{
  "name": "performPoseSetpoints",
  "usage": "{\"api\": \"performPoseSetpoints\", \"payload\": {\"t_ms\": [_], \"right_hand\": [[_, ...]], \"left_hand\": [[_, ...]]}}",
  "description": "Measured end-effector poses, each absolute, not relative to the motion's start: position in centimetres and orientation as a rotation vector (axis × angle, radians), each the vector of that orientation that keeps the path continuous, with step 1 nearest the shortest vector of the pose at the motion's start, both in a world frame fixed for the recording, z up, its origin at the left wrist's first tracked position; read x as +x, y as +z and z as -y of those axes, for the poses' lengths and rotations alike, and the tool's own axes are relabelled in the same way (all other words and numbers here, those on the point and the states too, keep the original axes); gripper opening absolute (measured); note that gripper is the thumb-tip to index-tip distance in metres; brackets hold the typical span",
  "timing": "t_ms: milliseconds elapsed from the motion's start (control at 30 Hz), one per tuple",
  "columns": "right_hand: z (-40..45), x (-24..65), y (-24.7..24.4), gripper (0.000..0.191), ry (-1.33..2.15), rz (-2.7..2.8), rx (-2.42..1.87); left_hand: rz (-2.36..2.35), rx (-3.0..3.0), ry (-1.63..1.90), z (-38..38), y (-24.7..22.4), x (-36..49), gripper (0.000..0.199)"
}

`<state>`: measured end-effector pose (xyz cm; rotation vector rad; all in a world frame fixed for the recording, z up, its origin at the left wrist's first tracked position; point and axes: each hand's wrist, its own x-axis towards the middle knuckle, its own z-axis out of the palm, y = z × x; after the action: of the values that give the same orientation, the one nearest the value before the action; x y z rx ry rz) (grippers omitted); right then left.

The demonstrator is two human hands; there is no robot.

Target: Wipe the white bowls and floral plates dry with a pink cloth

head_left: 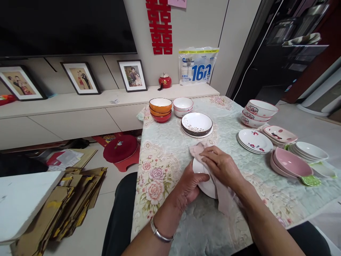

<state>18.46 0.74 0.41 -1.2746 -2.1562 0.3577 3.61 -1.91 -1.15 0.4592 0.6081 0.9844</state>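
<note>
A white plate [206, 186] is tilted above the near middle of the table, gripped at its left edge by my left hand [190, 183], thumb over its face. My right hand [220, 165] presses a pale pink cloth [225, 199] on the plate's upper right part; the cloth hangs down past the rim. Beyond my hands stands a stack of brown-rimmed plates [197, 122]. Orange and red bowls [161, 106] and white bowls [183, 105] are behind it. On the right are flower-marked plates [255, 140].
The flowered tablecloth [157, 170] covers the table. Farther right stand patterned bowls [258, 112], pink leaf-handled dishes [291, 161] and small white dishes [310, 151]. A red stool [121, 149] and flattened cardboard [61, 206] are on the left floor. A cabinet [117, 106] runs behind.
</note>
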Motion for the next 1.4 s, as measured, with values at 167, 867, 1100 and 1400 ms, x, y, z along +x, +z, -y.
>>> {"api": "performPoseSetpoints", "payload": {"t_ms": [167, 867, 1100, 1400], "right_hand": [[-1.5, 20.4, -0.4, 0.028, 0.157, 2.032, -1.620], [-2.1, 21.3, -0.9, 0.030, 0.432, 2.039, -1.622], [-1.8, 20.3, -1.2, 0.027, -0.003, 2.123, -1.671], [-0.2, 16.9, 0.5, 0.026, 0.215, 2.275, -1.076]], "left_hand": [[-0.632, 0.433, 0.951, 1.8, -0.9, 3.3, 0.070], [-0.697, 0.378, 1.044, 1.6, -1.3, 3.5, 0.061], [-0.694, 0.342, 1.067, 1.5, -1.0, 3.4, 0.076], [-0.641, 0.448, 1.014, 1.8, -1.5, 3.6, 0.057]]}}
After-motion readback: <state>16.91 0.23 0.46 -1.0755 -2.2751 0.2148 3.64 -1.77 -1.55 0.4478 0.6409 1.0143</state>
